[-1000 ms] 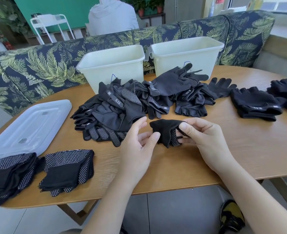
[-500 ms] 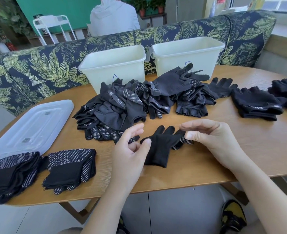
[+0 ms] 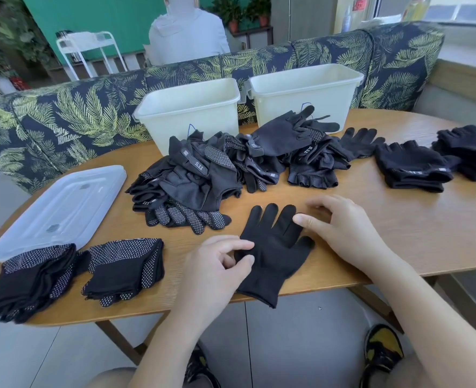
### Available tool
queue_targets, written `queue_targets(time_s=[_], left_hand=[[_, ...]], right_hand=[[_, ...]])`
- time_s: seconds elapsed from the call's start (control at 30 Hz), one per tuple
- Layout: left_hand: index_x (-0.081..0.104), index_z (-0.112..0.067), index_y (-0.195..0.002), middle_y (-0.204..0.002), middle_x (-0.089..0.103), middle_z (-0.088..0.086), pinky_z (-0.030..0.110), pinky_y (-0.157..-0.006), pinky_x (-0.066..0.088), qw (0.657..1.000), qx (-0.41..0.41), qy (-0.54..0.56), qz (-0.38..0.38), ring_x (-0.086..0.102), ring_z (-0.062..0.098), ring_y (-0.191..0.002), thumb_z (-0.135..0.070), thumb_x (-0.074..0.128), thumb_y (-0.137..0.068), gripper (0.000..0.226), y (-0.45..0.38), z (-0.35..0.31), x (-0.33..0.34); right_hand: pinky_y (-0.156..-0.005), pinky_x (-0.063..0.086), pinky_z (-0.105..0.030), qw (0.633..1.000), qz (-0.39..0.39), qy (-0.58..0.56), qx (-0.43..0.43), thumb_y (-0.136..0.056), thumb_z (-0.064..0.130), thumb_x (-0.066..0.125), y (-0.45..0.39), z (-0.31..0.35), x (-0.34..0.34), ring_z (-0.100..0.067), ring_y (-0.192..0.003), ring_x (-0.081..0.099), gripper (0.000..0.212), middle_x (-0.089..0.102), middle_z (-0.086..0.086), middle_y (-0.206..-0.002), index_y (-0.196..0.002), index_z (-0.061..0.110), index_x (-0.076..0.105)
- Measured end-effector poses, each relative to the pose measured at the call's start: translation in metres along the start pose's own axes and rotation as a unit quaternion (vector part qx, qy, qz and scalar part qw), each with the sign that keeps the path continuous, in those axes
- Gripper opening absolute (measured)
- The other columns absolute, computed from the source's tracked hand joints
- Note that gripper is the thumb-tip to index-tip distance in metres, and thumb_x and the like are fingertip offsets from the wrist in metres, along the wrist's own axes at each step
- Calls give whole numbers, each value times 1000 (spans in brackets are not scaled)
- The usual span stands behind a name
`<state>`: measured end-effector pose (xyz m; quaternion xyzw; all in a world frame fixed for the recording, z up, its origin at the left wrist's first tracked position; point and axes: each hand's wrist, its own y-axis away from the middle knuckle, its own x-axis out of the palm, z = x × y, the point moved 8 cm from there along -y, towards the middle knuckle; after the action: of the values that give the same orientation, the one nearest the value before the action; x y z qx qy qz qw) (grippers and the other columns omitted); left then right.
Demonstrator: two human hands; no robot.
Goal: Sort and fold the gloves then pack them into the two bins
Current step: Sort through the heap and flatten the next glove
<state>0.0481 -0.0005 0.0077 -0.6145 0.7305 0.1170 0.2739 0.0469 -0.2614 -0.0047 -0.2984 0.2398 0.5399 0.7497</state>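
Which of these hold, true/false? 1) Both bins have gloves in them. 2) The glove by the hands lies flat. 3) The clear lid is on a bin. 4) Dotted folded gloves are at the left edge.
1) Cannot confirm: neither the left bin nor the right bin shows gloves above its rim; treat as false.
2) True: the plain glove lies spread out, between left hand and right hand.
3) False: the clear lid lies on the table.
4) True: dotted folded gloves.
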Motion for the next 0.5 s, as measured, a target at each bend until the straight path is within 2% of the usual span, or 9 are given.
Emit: queue_targets(time_s=[0.07, 0.13, 0.2, 0.3, 0.4, 0.5], left_hand=[[80, -37, -87, -69, 68, -10, 3, -74, 37, 1000, 15, -24, 0, 61, -15, -87, -22, 83, -82, 16, 1, -2, 1], [80, -36, -91, -65, 66, -7, 2, -80, 35, 999, 28, -46, 1, 59, -17, -102, -28, 82, -83, 11, 0, -1, 2], [80, -38, -94, -75, 67, -6, 4, -83, 38, 998, 27, -50, 1, 60, -15, -99, -35, 82, -82, 12, 0, 2, 3], [80, -39, -95, -93, 71, -10, 12, -82, 45, 999, 16, -32, 0, 62, -13, -94, -34, 84, -80, 16, 1, 2, 4], [81, -36, -99, -116, 64, -24, 10, -71, 48, 1000, 11, -15, -7, 64, 2, -76, -28, 85, -81, 20, 2, -5, 9], [80, -35, -101, -121, 62, -23, 8, -71, 48, 1000, 12, -13, -1, 63, 5, -73, -25, 84, -82, 21, 0, -11, 21]], right_hand=[[-103, 42, -38, 999, 11, 41, -3, -86, 60, 68, -5, 1, 4, -18, -118, 49, 46, 63, 10, -122, -120, 28, 69], [-104, 40, -43, 999, 18, 37, -7, -85, 53, 73, -7, 3, 4, -19, -116, 48, 25, 63, 13, -119, -104, 37, 68], [-106, 39, -45, 999, 23, 28, -8, -84, 47, 77, -9, 3, 5, -18, -116, 47, 16, 62, 16, -116, -90, 40, 64], [-107, 40, -47, 999, 28, 12, -10, -82, 43, 81, -15, -1, 8, -18, -117, 54, 15, 63, 21, -111, -80, 35, 68], [-104, 45, -43, 1000, 30, -1, -7, -81, 43, 82, -25, -5, 9, -15, -113, 60, 17, 69, 20, -109, -81, 31, 70], [-94, 50, -34, 999, 27, -34, 21, -82, 41, 83, -42, -11, 8, -11, -105, 64, 20, 72, 12, -106, -89, 25, 73]])
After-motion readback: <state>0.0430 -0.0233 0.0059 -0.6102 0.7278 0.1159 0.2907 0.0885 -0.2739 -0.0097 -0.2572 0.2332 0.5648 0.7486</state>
